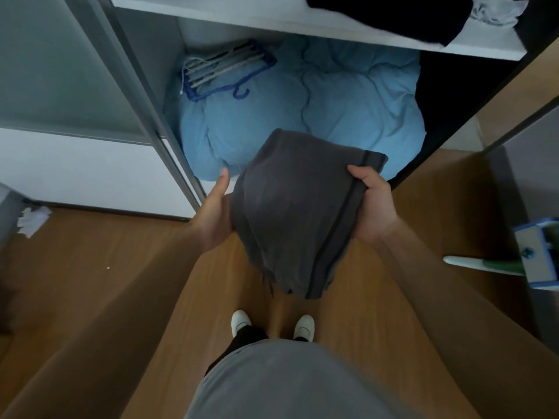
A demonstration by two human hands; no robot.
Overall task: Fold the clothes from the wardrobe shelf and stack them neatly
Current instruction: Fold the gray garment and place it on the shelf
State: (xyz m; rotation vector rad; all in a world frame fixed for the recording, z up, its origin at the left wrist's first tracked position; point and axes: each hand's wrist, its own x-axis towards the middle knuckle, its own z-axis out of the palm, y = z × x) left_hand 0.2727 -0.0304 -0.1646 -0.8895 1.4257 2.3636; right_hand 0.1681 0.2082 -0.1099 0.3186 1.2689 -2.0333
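Note:
A dark grey garment [290,207] with a black stripe along its right edge hangs partly folded between my hands, in front of the open wardrobe. My left hand [216,207] holds its left edge, thumb raised, fingers hidden under the cloth. My right hand [376,201] grips the striped right edge, thumb on top. The lower end of the garment droops toward the floor. On the white wardrobe shelf [302,25] above lie a black garment [408,16] and a crumpled white cloth [496,12].
A light blue duvet [332,101] fills the wardrobe bottom, with a bundle of hangers [223,68] on it. A sliding door frame [142,95] stands at the left. A blue and white box [538,255] sits at the right. Wooden floor and my white shoes [272,325] lie below.

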